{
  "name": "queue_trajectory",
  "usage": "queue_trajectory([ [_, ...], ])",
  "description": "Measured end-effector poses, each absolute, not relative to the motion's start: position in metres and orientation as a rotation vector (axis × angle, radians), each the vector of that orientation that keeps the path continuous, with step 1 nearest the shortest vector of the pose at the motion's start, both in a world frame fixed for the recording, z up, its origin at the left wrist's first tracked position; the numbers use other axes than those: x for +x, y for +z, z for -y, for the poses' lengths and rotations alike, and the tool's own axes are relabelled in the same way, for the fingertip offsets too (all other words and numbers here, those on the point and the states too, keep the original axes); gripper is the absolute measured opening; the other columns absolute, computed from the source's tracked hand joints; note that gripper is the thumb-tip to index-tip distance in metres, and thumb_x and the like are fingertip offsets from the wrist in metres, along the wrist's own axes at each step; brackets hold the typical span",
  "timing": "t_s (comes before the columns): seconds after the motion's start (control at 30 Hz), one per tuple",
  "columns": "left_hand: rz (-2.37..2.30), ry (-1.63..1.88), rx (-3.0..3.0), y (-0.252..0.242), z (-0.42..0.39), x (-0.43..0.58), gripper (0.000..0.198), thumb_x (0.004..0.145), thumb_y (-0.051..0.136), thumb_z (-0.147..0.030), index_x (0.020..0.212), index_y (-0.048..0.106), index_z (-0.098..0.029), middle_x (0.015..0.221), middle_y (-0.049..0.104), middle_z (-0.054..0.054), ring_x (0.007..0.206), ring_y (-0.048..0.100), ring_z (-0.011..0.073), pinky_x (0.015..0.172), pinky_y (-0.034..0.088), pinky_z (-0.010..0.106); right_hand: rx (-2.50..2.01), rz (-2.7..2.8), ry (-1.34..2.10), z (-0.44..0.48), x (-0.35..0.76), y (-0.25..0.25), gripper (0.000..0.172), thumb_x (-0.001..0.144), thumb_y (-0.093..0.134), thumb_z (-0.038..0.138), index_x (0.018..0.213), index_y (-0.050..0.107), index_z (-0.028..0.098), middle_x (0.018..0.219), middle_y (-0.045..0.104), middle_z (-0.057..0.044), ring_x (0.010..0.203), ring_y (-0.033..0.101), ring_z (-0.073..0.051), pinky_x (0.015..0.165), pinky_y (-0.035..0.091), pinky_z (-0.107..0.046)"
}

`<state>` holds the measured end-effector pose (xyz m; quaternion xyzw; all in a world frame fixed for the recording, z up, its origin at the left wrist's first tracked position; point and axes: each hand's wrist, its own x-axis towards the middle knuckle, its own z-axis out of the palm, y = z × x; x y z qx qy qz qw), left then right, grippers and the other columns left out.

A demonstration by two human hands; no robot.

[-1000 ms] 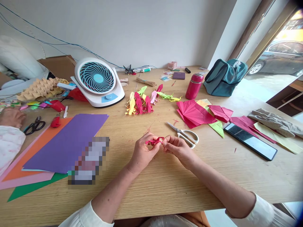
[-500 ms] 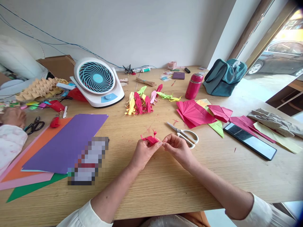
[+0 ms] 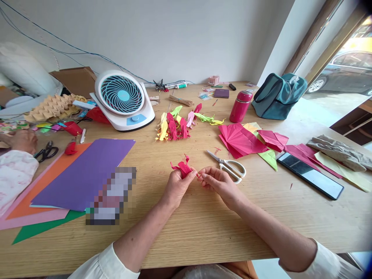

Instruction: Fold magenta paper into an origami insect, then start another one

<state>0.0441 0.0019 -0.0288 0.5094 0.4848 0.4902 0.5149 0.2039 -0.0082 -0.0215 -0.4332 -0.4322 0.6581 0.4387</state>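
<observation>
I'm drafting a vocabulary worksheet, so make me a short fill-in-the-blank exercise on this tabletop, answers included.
1. The folded paper figure's body is in the person's ____ hand.
2. The scissors nearest the right hand have ____ handles.
3. Among the stacked paper sheets, the uppermost is ____.

Missing words: left; white; purple.

The left hand [image 3: 176, 190] partly hides a red paper figure [image 3: 184, 167]; the pixelated object [image 3: 109, 198] is perhaps a phone.

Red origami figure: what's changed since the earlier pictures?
The red origami figure has tipped upward in the grip of the left hand, more of its body showing. The right hand remains near its thin end; whether it's pinching is unclear. White-handled scissors stayed put.
</observation>
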Motion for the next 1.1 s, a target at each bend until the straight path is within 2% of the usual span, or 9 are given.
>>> queue_trajectory([
  [0.17, -1.153, 1.155, 1.283, -0.0271, -0.0018, 0.0423, 0.028, 0.079, 0.069, -0.042, 0.072, 0.064, -0.016, 0.069, 0.062, -0.001, 0.068, 0.056, 0.0129, 0.070, 0.046, 0.025, -1.093, 1.133, 1.705, 0.0100, 0.2033, -0.0215, 0.042, 0.070, 0.078, 0.058, 0.072, 0.066, 0.018, 0.067, 0.063, -0.001, 0.059, 0.052, -0.011, 0.058, 0.039, -0.027],
  [0.4, -1.103, 1.073, 1.420, -0.0285, -0.0036, 0.0402, 0.033, 0.085, 0.064, -0.047, 0.075, 0.066, -0.016, 0.070, 0.064, 0.002, 0.071, 0.060, 0.0153, 0.071, 0.049, 0.026, -1.080, 1.069, 1.698, 0.0092, 0.2046, -0.0229, 0.041, 0.068, 0.080, 0.057, 0.070, 0.066, 0.018, 0.067, 0.063, -0.001, 0.058, 0.050, -0.011, 0.058, 0.038, -0.027],
  [0.6, -0.998, 1.040, 1.511, -0.0268, -0.0045, 0.0401, 0.024, 0.088, 0.061, -0.038, 0.076, 0.065, -0.017, 0.073, 0.065, 0.001, 0.072, 0.061, 0.0147, 0.073, 0.050, 0.025, -1.077, 1.041, 1.697, 0.0085, 0.2062, -0.0248, 0.041, 0.067, 0.081, 0.056, 0.070, 0.066, 0.018, 0.065, 0.060, 0.000, 0.059, 0.049, -0.011, 0.058, 0.036, -0.026],
  [0.83, -1.066, 1.017, 1.655, -0.0212, -0.0029, 0.0409, 0.025, 0.091, 0.055, -0.032, 0.071, 0.060, -0.018, 0.068, 0.062, 0.000, 0.066, 0.057, 0.0128, 0.068, 0.046, 0.024, -1.076, 1.010, 1.697, 0.0087, 0.2058, -0.0260, 0.041, 0.065, 0.082, 0.056, 0.069, 0.067, 0.018, 0.067, 0.063, -0.001, 0.060, 0.049, -0.010, 0.058, 0.036, -0.026],
  [1.1, -1.225, 1.191, 1.913, -0.0269, 0.0006, 0.0419, 0.016, 0.088, 0.060, -0.021, 0.073, 0.062, -0.018, 0.076, 0.062, 0.001, 0.078, 0.059, 0.0144, 0.078, 0.045, 0.026, -1.066, 0.978, 1.701, 0.0081, 0.2053, -0.0200, 0.041, 0.059, 0.087, 0.053, 0.064, 0.066, 0.018, 0.065, 0.062, 0.000, 0.059, 0.048, -0.010, 0.056, 0.035, -0.025],
])
